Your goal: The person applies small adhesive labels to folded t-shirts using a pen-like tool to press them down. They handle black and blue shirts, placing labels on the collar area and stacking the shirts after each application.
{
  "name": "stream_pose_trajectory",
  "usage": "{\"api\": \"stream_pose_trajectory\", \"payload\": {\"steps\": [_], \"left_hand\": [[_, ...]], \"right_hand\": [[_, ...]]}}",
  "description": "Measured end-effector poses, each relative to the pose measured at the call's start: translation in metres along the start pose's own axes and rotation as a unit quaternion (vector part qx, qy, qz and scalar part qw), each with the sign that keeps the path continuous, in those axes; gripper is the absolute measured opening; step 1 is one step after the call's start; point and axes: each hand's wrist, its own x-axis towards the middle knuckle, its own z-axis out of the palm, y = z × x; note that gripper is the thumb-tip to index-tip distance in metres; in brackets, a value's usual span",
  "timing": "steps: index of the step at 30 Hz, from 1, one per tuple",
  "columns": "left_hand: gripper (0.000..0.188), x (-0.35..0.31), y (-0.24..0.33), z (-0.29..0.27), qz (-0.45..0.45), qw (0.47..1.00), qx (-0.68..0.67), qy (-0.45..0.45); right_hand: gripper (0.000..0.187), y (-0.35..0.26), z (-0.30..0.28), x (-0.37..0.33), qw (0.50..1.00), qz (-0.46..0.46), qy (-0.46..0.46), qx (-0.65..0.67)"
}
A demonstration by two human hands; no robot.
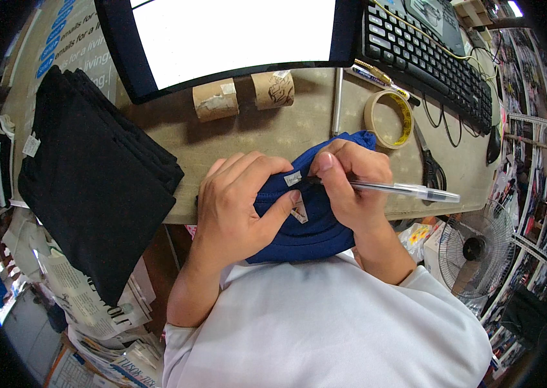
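A blue piece of clothing lies bunched at the table's front edge, against my white shirt. My left hand grips its left side, the thumb pressing on the cloth beside a small white label. Another white tag shows just below that thumb. In my right hand is a clear ballpoint pen, its capped-looking end pointing right and its other end close to the upper label. The pen's tip is mostly hidden by my fingers and the cloth.
Folded black garments hang over the table's left edge. Two cardboard tubes sit below a monitor. Toward the right are a tape roll, black scissors, a keyboard and a mouse. A fan stands beyond the edge.
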Motion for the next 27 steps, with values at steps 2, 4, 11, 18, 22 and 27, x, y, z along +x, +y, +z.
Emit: {"api": "stream_pose_trajectory", "payload": {"steps": [2, 4, 11, 18, 22, 27], "left_hand": [[0.028, 0.0, 0.001, -0.001, 0.001, 1.0, 0.001, -0.002], [0.026, -0.001, 0.0, 0.0, 0.007, 1.0, 0.003, 0.0], [0.026, -0.009, 0.008, -0.006, 0.014, 0.999, -0.036, 0.004], [0.029, -0.062, 0.078, -0.084, 0.086, 0.996, -0.033, 0.02], [0.039, -0.096, 0.099, -0.168, 0.13, 0.969, 0.062, 0.201], [0.052, -0.055, 0.068, -0.29, -0.121, 0.936, 0.216, 0.252]], "right_hand": [[0.028, 0.0, -0.002, 0.001, 0.999, 0.034, 0.002, 0.029], [0.029, -0.002, -0.007, 0.003, 0.989, 0.105, 0.012, 0.099], [0.028, 0.01, -0.046, 0.018, 0.848, 0.163, 0.086, 0.498], [0.032, 0.015, -0.058, 0.024, 0.823, 0.112, 0.107, 0.546], [0.031, 0.021, -0.056, 0.031, 0.805, 0.1, 0.074, 0.581], [0.03, 0.017, -0.056, 0.028, 0.828, 0.101, 0.097, 0.543]]}}
